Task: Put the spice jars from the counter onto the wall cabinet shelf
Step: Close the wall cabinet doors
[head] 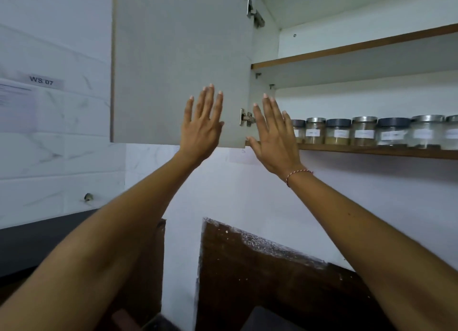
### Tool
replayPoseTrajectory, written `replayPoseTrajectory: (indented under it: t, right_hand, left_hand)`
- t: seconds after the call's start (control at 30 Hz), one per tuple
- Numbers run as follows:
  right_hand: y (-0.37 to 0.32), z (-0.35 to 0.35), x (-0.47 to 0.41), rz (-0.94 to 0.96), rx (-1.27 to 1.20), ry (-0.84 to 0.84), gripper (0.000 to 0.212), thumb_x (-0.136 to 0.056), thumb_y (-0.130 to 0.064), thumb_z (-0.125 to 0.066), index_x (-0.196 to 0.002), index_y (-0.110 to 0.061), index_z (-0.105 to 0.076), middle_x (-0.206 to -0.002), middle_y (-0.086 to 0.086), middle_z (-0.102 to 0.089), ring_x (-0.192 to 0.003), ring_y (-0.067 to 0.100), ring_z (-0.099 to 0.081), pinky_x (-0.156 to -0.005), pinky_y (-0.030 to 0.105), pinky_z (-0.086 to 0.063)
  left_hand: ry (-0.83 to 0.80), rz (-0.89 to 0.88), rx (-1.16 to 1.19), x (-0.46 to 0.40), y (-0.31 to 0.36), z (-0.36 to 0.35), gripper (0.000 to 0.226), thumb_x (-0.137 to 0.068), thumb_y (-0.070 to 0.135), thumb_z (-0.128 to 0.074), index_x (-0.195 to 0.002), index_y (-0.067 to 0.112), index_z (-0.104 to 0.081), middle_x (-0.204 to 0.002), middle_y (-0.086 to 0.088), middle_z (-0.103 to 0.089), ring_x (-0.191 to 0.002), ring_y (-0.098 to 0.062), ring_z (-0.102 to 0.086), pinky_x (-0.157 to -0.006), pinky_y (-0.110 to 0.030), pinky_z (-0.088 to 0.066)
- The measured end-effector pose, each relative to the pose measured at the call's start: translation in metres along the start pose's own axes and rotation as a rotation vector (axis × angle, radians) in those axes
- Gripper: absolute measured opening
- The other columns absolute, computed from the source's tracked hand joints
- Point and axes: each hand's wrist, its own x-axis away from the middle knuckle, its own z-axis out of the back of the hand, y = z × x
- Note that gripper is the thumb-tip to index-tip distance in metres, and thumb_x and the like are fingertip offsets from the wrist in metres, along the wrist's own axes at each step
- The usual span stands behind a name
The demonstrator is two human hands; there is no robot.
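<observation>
Nearest to the person, a dark, worn wooden board (260,268) leaned at the bottom of the scene, its top edge chipped and pale. Off to the left ran a dark counter (37,244) below the white marbled wall tiles (49,145), where a label reading "WS 07" (41,80) sat above a sheet of printed paper (14,105).

Both bare forearms reached up and forward from there. The left hand (202,130) was raised flat, fingers straight and slightly spread, holding nothing, in front of the lower part of the open cabinet door (178,63); whether the palm actually touched the door could not be told. The right hand (272,137) was up too, fingers straight and together, also holding nothing, with a thin red and white thread bracelet (298,175) on its wrist. It stood before the door's hinged edge, just beside the lower hinge (245,117), and it covered the left end of the bottom shelf.

Beyond the hands, the spice jars (364,131) stood upright in one row on the wall cabinet shelf (371,151), close side by side, running from behind the right hand off to the right edge. Some had silver lids, others dark grey; each bore a white label too blurred to read. Above them ran an upper shelf (347,50), and the top hinge (255,13) showed near the door's upper corner.
</observation>
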Motion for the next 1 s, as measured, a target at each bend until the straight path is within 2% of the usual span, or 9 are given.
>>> replayPoseTrajectory:
  t: [0.07,0.37,0.47,0.53,0.63,0.73,0.83,0.93,1.0]
  right_hand:
    - [-0.019,0.005,-0.005,0.015,-0.003,0.005,0.068,-0.094,-0.042,-0.037,-0.148,-0.012,-0.008,-0.157,0.013,-0.006,-0.146,0.027,-0.004,-0.117,0.045,-0.011]
    - [-0.135,0.000,-0.036,0.018,-0.069,0.000,0.070,-0.094,-0.047,-0.034,-0.148,-0.014,-0.002,-0.158,0.012,0.000,-0.146,0.026,0.001,-0.117,0.044,-0.006]
    - [-0.179,-0.006,-0.049,0.058,-0.114,0.008,0.074,-0.093,-0.051,-0.036,-0.149,-0.015,-0.003,-0.158,0.012,0.000,-0.146,0.026,0.001,-0.117,0.042,-0.006]
    - [-0.204,-0.008,-0.056,0.108,-0.137,0.011,0.078,-0.090,-0.057,-0.035,-0.149,-0.015,-0.005,-0.157,0.012,-0.003,-0.146,0.027,-0.001,-0.117,0.042,-0.008]
    - [-0.233,-0.012,-0.063,0.218,-0.086,0.011,0.084,-0.086,-0.060,-0.041,-0.148,-0.014,-0.008,-0.157,0.013,-0.008,-0.146,0.027,-0.007,-0.116,0.045,-0.015]
    - [-0.247,-0.016,-0.070,0.242,-0.056,0.011,0.084,-0.085,-0.057,-0.042,-0.148,-0.014,-0.009,-0.157,0.013,-0.009,-0.146,0.026,-0.008,-0.115,0.045,-0.018]
    - [-0.252,-0.018,-0.076,0.236,-0.032,-0.008,0.080,-0.086,-0.051,-0.040,-0.149,-0.014,-0.008,-0.157,0.013,-0.006,-0.146,0.025,-0.006,-0.115,0.046,-0.018]
    - [-0.256,-0.017,-0.074,0.231,-0.001,-0.027,0.075,-0.087,-0.043,-0.040,-0.148,-0.013,-0.008,-0.157,0.013,-0.005,-0.146,0.025,-0.006,-0.115,0.046,-0.018]
    - [-0.257,-0.014,-0.071,0.203,0.005,-0.001,0.076,-0.084,-0.032,-0.047,-0.148,-0.011,-0.012,-0.157,0.014,-0.008,-0.146,0.027,-0.009,-0.115,0.046,-0.018]
  left_hand:
    - [-0.009,0.035,-0.014,0.006,-0.020,0.008,0.060,-0.099,0.032,-0.028,-0.149,0.012,-0.002,-0.159,-0.013,-0.002,-0.147,-0.027,-0.001,-0.117,-0.043,0.002]
    - [0.033,-0.064,-0.177,0.043,-0.121,0.039,0.067,-0.097,0.036,-0.035,-0.149,0.012,-0.001,-0.158,-0.015,-0.002,-0.147,-0.027,-0.002,-0.113,-0.049,0.007]
    - [0.039,-0.199,-0.289,0.062,-0.159,0.045,0.070,-0.095,0.041,-0.037,-0.149,0.010,-0.006,-0.157,-0.014,-0.012,-0.146,-0.026,-0.011,-0.112,-0.051,0.000]
    - [0.049,-0.200,-0.317,0.074,-0.181,0.048,0.069,-0.094,0.043,-0.036,-0.148,0.007,-0.012,-0.156,-0.015,-0.019,-0.145,-0.027,-0.019,-0.113,-0.050,-0.007]
    - [-0.024,-0.143,-0.175,0.083,-0.211,0.043,0.067,-0.096,0.039,-0.029,-0.148,0.006,-0.004,-0.158,-0.016,-0.008,-0.147,-0.027,-0.007,-0.117,-0.047,-0.001]
    - [-0.126,-0.175,-0.019,0.085,-0.221,0.031,0.061,-0.100,0.035,-0.023,-0.148,0.007,0.001,-0.159,-0.010,-0.001,-0.147,-0.022,0.002,-0.117,-0.041,0.007]
    - [-0.142,-0.224,0.153,0.084,-0.222,0.024,0.058,-0.101,0.031,-0.024,-0.149,0.007,-0.001,-0.159,-0.009,-0.003,-0.147,-0.019,0.001,-0.118,-0.035,0.003]
    - [-0.127,-0.269,0.202,0.083,-0.221,0.024,0.060,-0.100,0.034,-0.026,-0.149,0.006,-0.003,-0.159,-0.011,-0.005,-0.147,-0.020,-0.001,-0.120,-0.035,-0.003]
    - [-0.111,-0.303,0.198,0.083,-0.216,0.025,0.062,-0.100,0.035,-0.027,-0.148,0.004,-0.006,-0.158,-0.014,-0.006,-0.147,-0.023,-0.002,-0.121,-0.037,-0.006]
